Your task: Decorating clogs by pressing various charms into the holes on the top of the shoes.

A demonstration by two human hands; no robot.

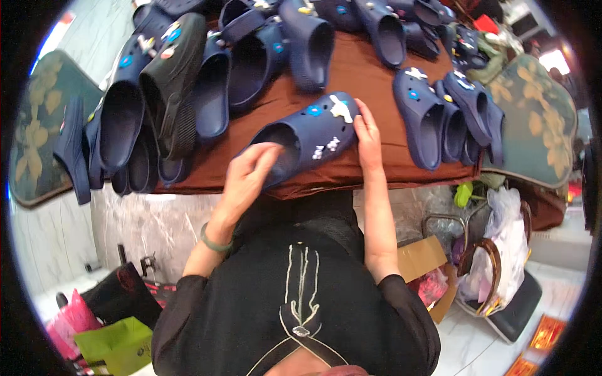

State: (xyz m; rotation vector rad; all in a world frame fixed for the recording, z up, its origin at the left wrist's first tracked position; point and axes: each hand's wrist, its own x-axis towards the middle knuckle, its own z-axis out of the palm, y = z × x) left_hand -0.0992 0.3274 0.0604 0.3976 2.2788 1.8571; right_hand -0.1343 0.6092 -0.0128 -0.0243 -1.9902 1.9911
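Note:
Between my hands, over the near edge of the brown cloth, is a navy clog (301, 138) with its toe up to the right. It carries a white star-like charm, a blue round charm and two small white figures. My right hand (368, 135) grips its toe end, thumb on the near side. My left hand (249, 178), a green bangle on its wrist, curls at the clog's foot opening and heel; some fingertips are hidden there. Beyond the left hand, a black clog (175, 81) lies on several navy clogs (122, 119).
The table with brown cloth (357, 69) holds more navy clogs (420, 119) at right and along the back. Floral-patterned chair backs (533, 119) flank it. A cardboard box (423, 258) and a bag in clear plastic (498, 257) stand low right; a green bag (116, 344) is low left.

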